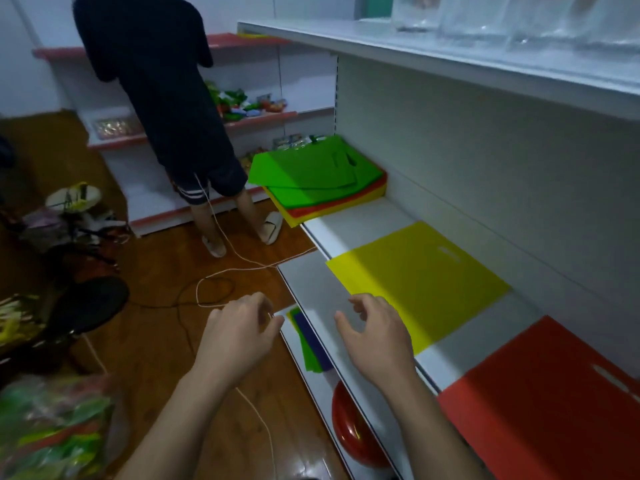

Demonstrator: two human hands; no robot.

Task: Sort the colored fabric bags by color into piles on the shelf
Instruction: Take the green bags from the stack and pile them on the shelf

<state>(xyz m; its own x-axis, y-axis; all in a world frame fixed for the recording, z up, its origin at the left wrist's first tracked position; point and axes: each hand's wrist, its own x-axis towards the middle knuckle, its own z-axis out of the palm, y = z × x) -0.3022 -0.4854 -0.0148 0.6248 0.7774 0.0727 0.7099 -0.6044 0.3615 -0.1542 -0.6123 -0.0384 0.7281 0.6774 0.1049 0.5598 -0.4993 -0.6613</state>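
On the white shelf [360,220] lie a flat yellow bag [422,282] in the middle and a red bag [540,400] nearer to me on the right. At the shelf's far end is a mixed stack [318,174] with green bags on top and red and yellow beneath. My left hand [239,337] hovers over the floor in front of the shelf, fingers loosely curled, holding nothing. My right hand [377,337] hangs over the shelf's front edge beside the yellow bag, fingers relaxed, empty. A few green and blue bags [308,341] lie on the lower shelf between my hands.
A person in dark clothes [166,98] stands at the back-left shelves. White cord [221,271] trails across the wooden floor. A clear sack of colored bags [52,427] sits at lower left. A red round object [353,427] lies under the shelf. Clutter [69,223] fills the left floor.
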